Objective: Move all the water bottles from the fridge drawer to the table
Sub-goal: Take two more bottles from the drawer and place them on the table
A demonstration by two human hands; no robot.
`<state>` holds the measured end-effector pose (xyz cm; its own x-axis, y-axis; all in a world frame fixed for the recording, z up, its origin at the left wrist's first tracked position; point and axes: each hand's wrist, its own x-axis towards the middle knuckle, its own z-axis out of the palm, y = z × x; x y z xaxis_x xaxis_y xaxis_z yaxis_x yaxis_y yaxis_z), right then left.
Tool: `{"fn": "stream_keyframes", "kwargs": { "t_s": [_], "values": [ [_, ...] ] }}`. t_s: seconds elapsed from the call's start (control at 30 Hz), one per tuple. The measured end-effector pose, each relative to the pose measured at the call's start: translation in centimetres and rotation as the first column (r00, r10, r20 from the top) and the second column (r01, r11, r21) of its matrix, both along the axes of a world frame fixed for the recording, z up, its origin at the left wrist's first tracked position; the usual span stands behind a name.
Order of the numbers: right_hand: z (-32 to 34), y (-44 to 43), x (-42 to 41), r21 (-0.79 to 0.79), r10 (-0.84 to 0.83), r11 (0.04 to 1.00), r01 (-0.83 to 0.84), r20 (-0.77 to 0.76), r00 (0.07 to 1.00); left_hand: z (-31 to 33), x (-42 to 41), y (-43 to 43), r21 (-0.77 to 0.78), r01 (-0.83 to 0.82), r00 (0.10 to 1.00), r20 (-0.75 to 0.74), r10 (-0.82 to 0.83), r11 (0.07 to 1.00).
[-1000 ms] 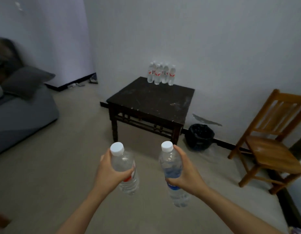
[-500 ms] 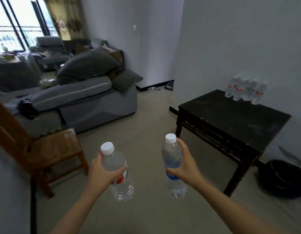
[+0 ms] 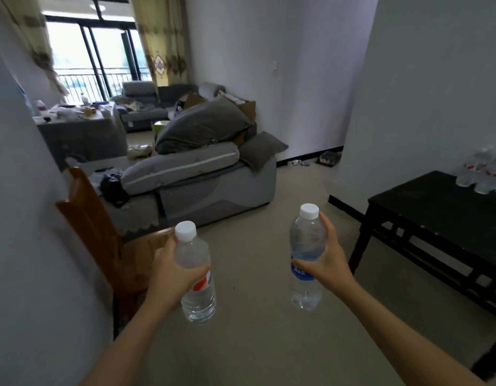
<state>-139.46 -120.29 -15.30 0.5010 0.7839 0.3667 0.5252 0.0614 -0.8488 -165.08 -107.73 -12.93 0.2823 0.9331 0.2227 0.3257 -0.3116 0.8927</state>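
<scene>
My left hand point(image 3: 173, 274) grips a clear water bottle with a red label point(image 3: 195, 274), held upright with its white cap on. My right hand point(image 3: 326, 263) grips a second clear bottle with a blue label point(image 3: 306, 254), also upright and capped. The dark wooden table point(image 3: 438, 215) stands at the right edge of the view, to the right of my right hand. Several red-labelled water bottles point(image 3: 482, 172) stand together at the table's far corner against the wall. The fridge drawer is not in view.
A wooden chair point(image 3: 102, 232) stands against the wall on the left, close to my left hand. A grey sofa point(image 3: 202, 174) piled with bedding fills the middle distance. Beige floor point(image 3: 255, 316) runs between chair and table. A cluttered low table and balcony doors lie beyond.
The view has swung left: the table and its bottles slid from the centre to the right edge, and the sofa and a chair on the left came into sight. Both hands keep holding their bottles.
</scene>
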Motion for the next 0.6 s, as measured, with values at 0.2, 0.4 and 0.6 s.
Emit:
{"fn": "stream_keyframes", "kwargs": {
  "t_s": [0.2,0.4,0.6],
  "values": [
    [-0.3,5.7,-1.3,-0.033,0.011,0.999,-0.011,-0.019,1.0,-0.2,0.3,5.9,-0.018,0.013,1.0,0.027,-0.013,1.0],
    [-1.0,10.6,1.7,-0.059,-0.033,0.998,0.031,-0.026,0.999,-1.3,5.0,11.6,-0.111,0.092,0.996,0.023,-0.09,0.99],
    [-1.2,17.5,7.1,-0.015,-0.093,0.996,0.093,0.0,0.996,-1.4,11.7,19.2,-0.143,0.155,0.987,-0.01,-0.158,0.977]
  ]
}}
